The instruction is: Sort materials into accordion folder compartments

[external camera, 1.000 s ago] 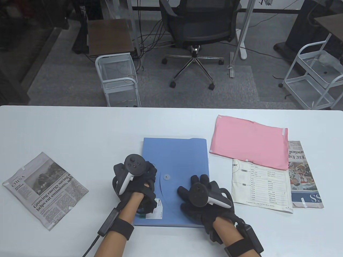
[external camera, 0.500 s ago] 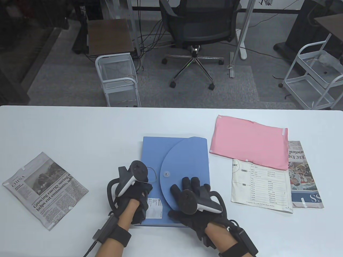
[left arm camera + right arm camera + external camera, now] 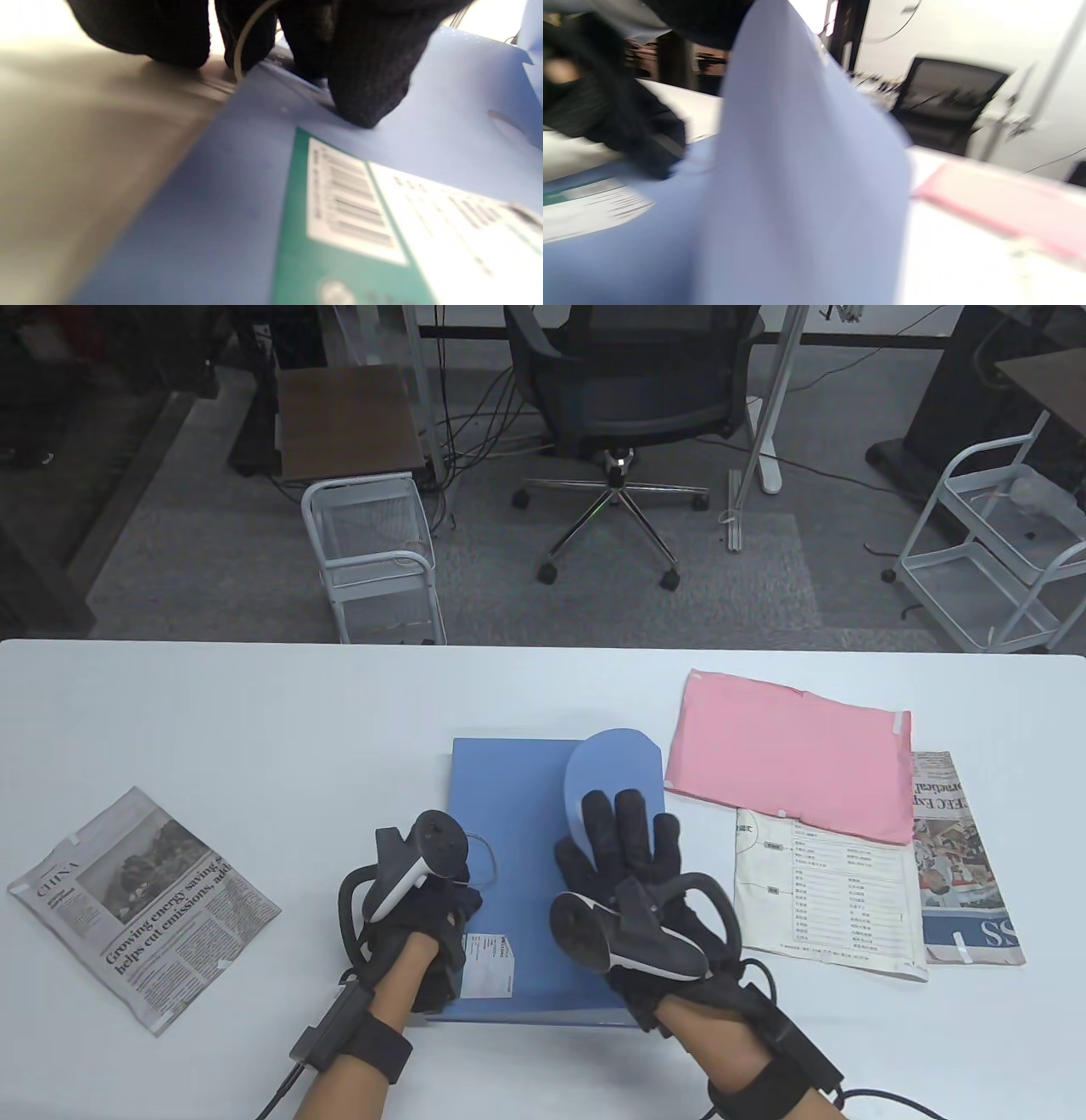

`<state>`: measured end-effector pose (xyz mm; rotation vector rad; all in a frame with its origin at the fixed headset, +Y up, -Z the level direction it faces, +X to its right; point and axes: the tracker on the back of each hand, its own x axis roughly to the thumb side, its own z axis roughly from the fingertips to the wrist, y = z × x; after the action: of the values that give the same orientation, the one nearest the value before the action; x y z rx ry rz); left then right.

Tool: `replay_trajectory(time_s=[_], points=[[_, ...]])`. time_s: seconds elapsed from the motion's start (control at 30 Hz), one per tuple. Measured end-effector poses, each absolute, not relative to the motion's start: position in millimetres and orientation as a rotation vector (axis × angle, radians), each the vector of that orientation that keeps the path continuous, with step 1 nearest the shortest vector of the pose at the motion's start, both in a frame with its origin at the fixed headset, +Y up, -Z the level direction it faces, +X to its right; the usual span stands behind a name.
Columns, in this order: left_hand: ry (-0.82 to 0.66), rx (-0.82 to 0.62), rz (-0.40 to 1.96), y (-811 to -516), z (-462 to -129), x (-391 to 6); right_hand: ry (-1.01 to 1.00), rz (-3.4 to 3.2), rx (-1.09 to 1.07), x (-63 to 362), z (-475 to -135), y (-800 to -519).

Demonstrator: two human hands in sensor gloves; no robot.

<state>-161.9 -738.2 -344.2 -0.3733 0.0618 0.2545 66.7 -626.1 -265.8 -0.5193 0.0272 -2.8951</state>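
Note:
A blue accordion folder (image 3: 509, 831) lies flat in the middle of the table. My right hand (image 3: 624, 848) lifts its rounded flap (image 3: 615, 768) up off the folder; the flap fills the right wrist view (image 3: 797, 178). My left hand (image 3: 424, 908) presses on the folder's near left corner beside a white and green label (image 3: 488, 963). In the left wrist view a fingertip (image 3: 365, 97) rests on the blue cover (image 3: 203, 220) and a thin elastic loop (image 3: 244, 40) runs between the fingers. A pink folder (image 3: 789, 768), a printed sheet (image 3: 827, 891) and a newspaper (image 3: 963, 865) lie to the right.
A folded newspaper (image 3: 140, 903) lies at the table's left. An office chair (image 3: 632, 398), a wire trolley (image 3: 373, 555) and another trolley (image 3: 997, 543) stand beyond the table's far edge.
The elastic loop came off the button and the round flap swung open. My right hand moved forward and raised the flap upright. My left hand slid back toward the near left corner.

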Motion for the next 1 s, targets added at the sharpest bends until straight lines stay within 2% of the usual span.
replay_trajectory(time_s=[0.1, 0.17, 0.23, 0.4, 0.57, 0.63, 0.8, 0.9, 1.0], points=[[0.064, -0.375, 0.260, -738.5, -344.4, -161.8, 0.054, -2.782, -0.294, 96.0, -275.6, -616.4], [0.067, -0.375, 0.258, -738.7, -344.4, -161.6, -0.062, -2.752, -0.162, 117.2, -286.2, -627.6], [0.067, -0.373, 0.254, -738.9, -344.4, -161.3, -0.211, -2.784, -0.082, 134.5, -294.4, -650.5], [0.067, -0.376, 0.254, -738.9, -345.2, -161.8, -0.543, -2.947, -0.091, 159.0, -303.7, -715.0], [0.071, -0.363, 0.254, -739.2, -342.8, -161.2, -0.797, -3.225, 0.001, 180.2, -309.9, -758.8], [0.064, -0.360, 0.246, -738.4, -342.3, -160.7, -0.873, -3.340, 0.009, 187.0, -311.7, -763.1], [0.028, -0.381, 0.236, -731.9, -340.9, -155.3, -0.874, -3.374, 0.012, 188.9, -311.8, -768.0], [0.025, -0.471, 0.245, -715.0, -336.1, -145.0, -0.903, -3.376, 0.016, 189.2, -312.7, -767.1], [0.001, -0.404, 0.257, -687.2, -326.8, -124.9, -0.928, -3.380, 0.023, 189.2, -314.0, -766.3]])
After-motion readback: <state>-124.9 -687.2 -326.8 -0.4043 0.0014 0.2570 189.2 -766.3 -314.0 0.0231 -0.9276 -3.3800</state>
